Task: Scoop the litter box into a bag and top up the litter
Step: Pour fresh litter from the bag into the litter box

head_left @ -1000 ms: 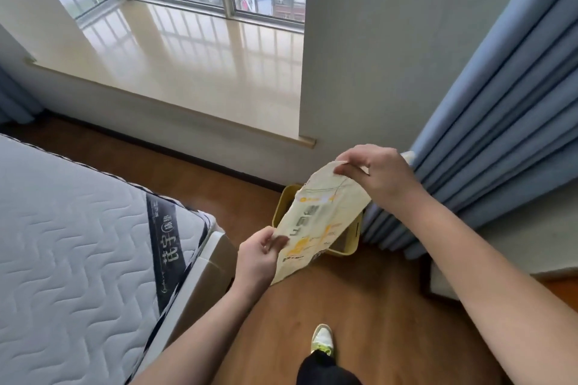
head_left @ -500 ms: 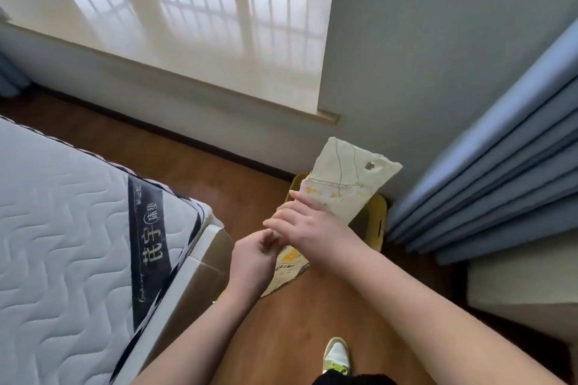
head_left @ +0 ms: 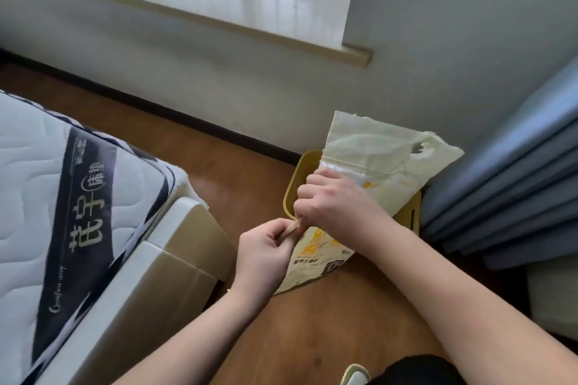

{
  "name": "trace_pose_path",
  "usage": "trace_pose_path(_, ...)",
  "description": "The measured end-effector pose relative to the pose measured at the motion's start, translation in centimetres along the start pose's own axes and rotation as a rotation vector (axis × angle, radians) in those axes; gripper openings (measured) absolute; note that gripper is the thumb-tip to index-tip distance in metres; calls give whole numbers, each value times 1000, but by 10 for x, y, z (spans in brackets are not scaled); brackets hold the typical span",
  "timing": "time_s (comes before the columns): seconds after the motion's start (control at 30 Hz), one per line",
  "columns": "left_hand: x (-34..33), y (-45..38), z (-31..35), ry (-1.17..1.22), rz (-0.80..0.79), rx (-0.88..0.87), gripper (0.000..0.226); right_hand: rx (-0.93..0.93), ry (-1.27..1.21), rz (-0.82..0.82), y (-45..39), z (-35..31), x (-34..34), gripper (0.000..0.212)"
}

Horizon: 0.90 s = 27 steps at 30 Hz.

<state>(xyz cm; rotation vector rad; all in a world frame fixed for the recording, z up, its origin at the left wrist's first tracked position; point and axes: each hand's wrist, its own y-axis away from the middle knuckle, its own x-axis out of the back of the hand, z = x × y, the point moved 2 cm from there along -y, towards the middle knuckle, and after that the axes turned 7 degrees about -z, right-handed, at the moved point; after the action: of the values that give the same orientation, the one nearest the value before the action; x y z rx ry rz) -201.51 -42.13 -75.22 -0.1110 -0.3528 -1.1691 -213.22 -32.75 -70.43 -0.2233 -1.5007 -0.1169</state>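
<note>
Wooden floor (head_left: 312, 322) carries everything here, with the corner of a quilted mattress (head_left: 62, 197) on the person's left and blue curtains (head_left: 516, 197) on their right. Against the wall between them sits the yellow litter box (head_left: 292, 194), mostly hidden behind the litter bag (head_left: 375, 159), a pale printed pouch with a die-cut handle hole, held upright just above and in front of the box.

A second ago the right hand (head_left: 337, 209) pinched the bag's top corner up high; now it has come down to the bag's left edge, fingers curled round the material below the seal line. The left hand (head_left: 266, 247) has stayed at that same edge, and its fingers pinch a thin strip of the bag right beside the right hand's knuckles. The view has also dropped towards the box.

With both hands now meeting at one spot, this looks like the start of tearing or peeling the bag open, so the top-up step seems to be in hand. Whether scooping is already done cannot be told, since the box's inside is hidden. The bag's mouth appears closed still, and no litter is pouring.
</note>
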Motion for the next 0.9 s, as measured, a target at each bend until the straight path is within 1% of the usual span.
trace_pose_path(0.07,-1,-5,-20,-26,-44,-52,19,7,13,61,2,-3,-19,18)
trace_pose_path(0.13,3,-10,-48,-96,-89,-72,5,4,17,130,6,-5,-37,17)
trace_pose_path(0.17,8,-13,-63,-175,-116,-66,8,-13,18,175,8,-5,-44,18)
trace_pose_path(0.23,22,-12,-92,-337,-182,-24,24,-62,2,263,9,-3,-54,19)
trace_pose_path(0.3,37,-11,-106,-422,-225,15,36,-100,-10,359,9,1,-55,20)
trace_pose_path(0.37,52,-14,-110,-504,-262,63,41,-125,-43,432,4,3,-49,22)
trace_pose_path(0.43,67,-22,-112,-647,-308,95,46,-145,-87,497,-4,3,-39,24)
trace_pose_path(0.5,79,-29,-118,-681,-334,133,42,-179,-128,534,-11,5,-30,24)
trace_pose_path(0.57,88,-35,-124,-639,-293,125,28,-208,-155,577,-17,6,-23,21)
trace_pose_path(0.63,93,-38,-125,-632,-223,71,15,-246,-164,624,-19,7,-22,18)
trace_pose_path(0.67,95,-40,-123,-632,-184,33,17,-271,-170,651,-19,9,-22,18)
trace_pose_path(0.73,96,-42,-121,-622,-125,-22,30,-323,-201,693,-15,13,-26,18)
trace_pose_path(0.77,96,-43,-120,-608,-106,-41,33,-345,-218,706,-13,16,-29,18)
trace_pose_path(0.9,94,-45,-117,-653,-27,-103,33,-397,-266,688,-5,28,-44,18)
